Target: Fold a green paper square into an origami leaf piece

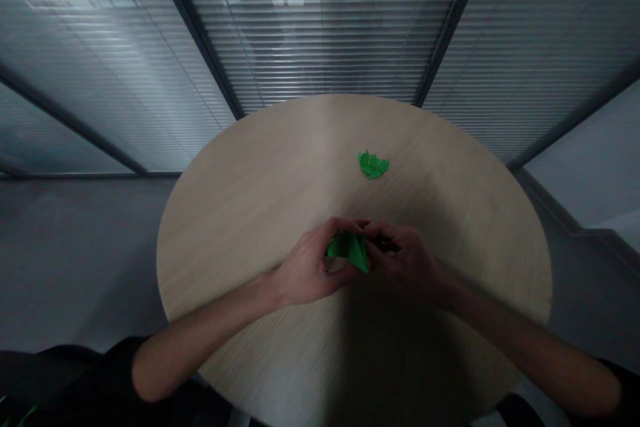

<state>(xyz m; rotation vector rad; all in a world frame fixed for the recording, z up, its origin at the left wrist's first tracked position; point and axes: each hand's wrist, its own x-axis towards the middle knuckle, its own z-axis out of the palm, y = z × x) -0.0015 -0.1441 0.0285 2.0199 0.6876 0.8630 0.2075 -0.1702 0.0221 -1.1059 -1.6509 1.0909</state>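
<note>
A folded piece of green paper (349,252) sits between the person's two hands, over the near half of the table, with one pointed corner aimed down and a paler patch showing at its lower left. The left hand (307,268) is clenched around the paper's left side, its fingers curling over the top. The right hand (406,261) is curled against the paper's right edge, its fingertips meeting those of the left hand, so both hands grip the fold. A dark patch (384,244) by the right fingers is too shadowed to tell what it is.

Ahead of the hands and well apart from them, a small heap of jagged green paper pieces (373,165) lies on the round pale wooden table (240,227), whose fine grain is dimmed by shadow on the near side. Bare forearms reach in from both sides, ending in black sleeves (95,380) at the bottom of the view. Around the table is a grey floor (75,260). Beyond it stand glass partitions (320,33) with horizontal blinds, divided by dark frames (200,33).
</note>
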